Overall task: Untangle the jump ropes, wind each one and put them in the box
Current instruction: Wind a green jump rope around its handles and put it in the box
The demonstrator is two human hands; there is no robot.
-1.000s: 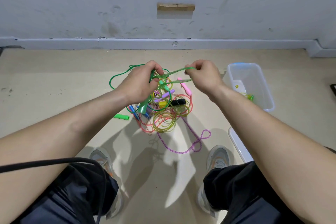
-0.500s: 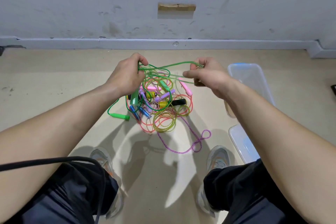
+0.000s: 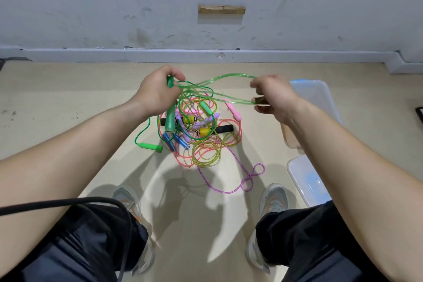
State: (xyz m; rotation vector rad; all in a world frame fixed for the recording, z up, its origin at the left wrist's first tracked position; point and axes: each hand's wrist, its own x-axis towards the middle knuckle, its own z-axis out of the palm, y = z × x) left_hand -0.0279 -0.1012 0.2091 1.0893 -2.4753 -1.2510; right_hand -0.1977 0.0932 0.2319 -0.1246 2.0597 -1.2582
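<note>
Fingers point(image 3: 176, 73) of the left hand point(image 3: 155, 96) are curled round a green handle point(image 3: 169, 121) and gathered strands. A loop of the green jump rope point(image 3: 231, 74) is pinched by the right hand point(image 3: 275, 101) and stretched above the floor tangle point(image 3: 201, 137), beside the clear box point(image 3: 320, 98). The light, limp, slick cord is judged best held near its handles.

Centre: rope tangle point(image 3: 201, 142) blocks floor point(image 3: 68, 103); box point(image 3: 320, 98) right; open floor left.
</note>
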